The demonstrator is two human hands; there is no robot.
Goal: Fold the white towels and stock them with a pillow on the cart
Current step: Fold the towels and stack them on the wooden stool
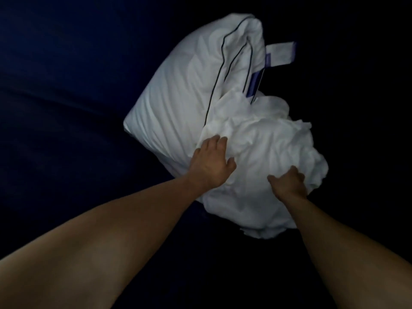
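Observation:
A white pillow (178, 94) with thin dark piping and a white label at its far end lies on a dark blue sheet (55, 85). A crumpled heap of white towels (267, 148) rests against the pillow's near right side. My left hand (210, 162) lies on the left edge of the heap where it meets the pillow, its fingertips sunk into the cloth. My right hand (288, 180) is on the heap's near right part, fingers curled into the fabric. Both forearms reach in from the bottom of the view.
The dark blue sheet spreads wide to the left and behind the pillow, with soft creases. To the right and below the heap the view is very dark and shows nothing distinct. No cart is in view.

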